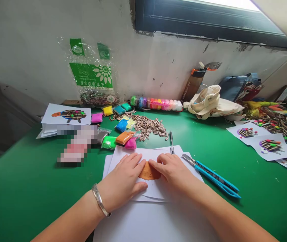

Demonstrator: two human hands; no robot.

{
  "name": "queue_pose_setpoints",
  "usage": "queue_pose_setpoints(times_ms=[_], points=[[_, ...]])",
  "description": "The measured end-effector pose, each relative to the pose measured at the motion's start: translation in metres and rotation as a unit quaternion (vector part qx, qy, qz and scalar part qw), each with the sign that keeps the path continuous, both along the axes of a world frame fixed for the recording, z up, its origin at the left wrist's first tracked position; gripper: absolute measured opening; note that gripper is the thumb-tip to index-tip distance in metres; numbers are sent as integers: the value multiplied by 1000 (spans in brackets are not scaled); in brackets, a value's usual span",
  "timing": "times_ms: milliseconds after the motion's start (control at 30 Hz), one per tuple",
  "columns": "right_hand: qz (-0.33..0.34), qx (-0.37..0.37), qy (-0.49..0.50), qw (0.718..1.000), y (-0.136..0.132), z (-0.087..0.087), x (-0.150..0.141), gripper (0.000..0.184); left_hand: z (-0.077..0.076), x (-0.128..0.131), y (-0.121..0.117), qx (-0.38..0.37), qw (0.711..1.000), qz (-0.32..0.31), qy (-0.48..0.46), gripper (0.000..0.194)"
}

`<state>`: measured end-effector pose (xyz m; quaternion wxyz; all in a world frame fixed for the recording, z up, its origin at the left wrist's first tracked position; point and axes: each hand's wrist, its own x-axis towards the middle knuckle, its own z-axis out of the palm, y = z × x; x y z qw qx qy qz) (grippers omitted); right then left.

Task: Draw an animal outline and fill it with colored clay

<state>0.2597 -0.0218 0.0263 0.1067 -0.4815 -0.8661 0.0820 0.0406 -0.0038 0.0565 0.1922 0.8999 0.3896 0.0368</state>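
Orange clay (pixel 148 172), flattened into a patch, sits on the white paper (pixel 123 154) right between both hands. Left hand (pixel 128 174) comes in from 9 o'clock, fingers stretched out with a fingertip at the clay's edge, not clenched on anything. Right hand (pixel 172 169) is at 3, fingers loosely bent, index tip touching the top edge, no grip that I can see. Little drawn loops poke out at 6. Seeds (pixel 151 126) are piled at 12, pen (pixel 171 143) at 1, blue cutter (pixel 215 178) past the right hand at 3.
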Motion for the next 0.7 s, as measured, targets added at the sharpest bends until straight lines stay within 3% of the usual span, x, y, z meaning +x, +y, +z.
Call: queue_pose_setpoints(times_ms=[233,467,600,700], points=[[-19,-5,21,1000,2,1,-3,23,-1,0,-1,2,1000,-2,2,56],[5,46,-7,999,4,-7,-4,33,0,0,-1,8,1000,1,-12,50],[-12,13,25,1000,3,-2,-3,25,2,1,-2,-3,1000,1,2,54],[-16,-21,62,998,4,4,2,35,3,2,-2,-9,1000,4,21,56]])
